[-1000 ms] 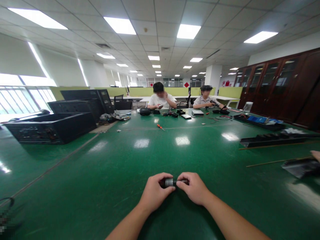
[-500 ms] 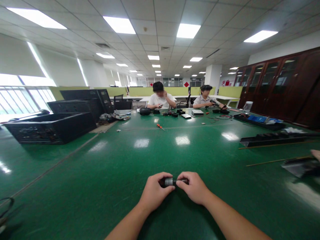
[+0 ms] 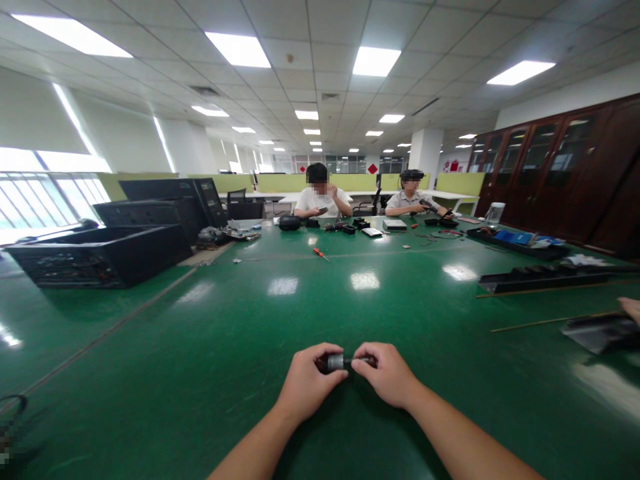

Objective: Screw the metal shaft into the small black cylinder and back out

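Low in the middle of the view, my left hand [image 3: 311, 379] is closed around a small silver cylinder [image 3: 335, 362] with a dark end. Its fingers hide much of it. Facing it, my right hand [image 3: 386, 373] pinches a thin dark rod-like piece [image 3: 371, 360], mostly covered by the thumb and fingers. A narrow dark shaft bridges the gap between the cylinder and my right fingertips. Both hands are just above the green tabletop [image 3: 240, 347], and I cannot tell whether they touch it.
Computer cases [image 3: 115, 257] stand at left. An orange screwdriver [image 3: 320, 253] lies farther off. Black trays [image 3: 545, 277] and a thin rod [image 3: 555, 321] are at right, by another person's hand [image 3: 630, 308]. Two people [image 3: 324, 197] sit across the table, small devices before them.
The silver cylinder has shifted slightly left, and the gap between it and my right fingertips looks a little wider. Across the table, one person's handheld device has tilted.
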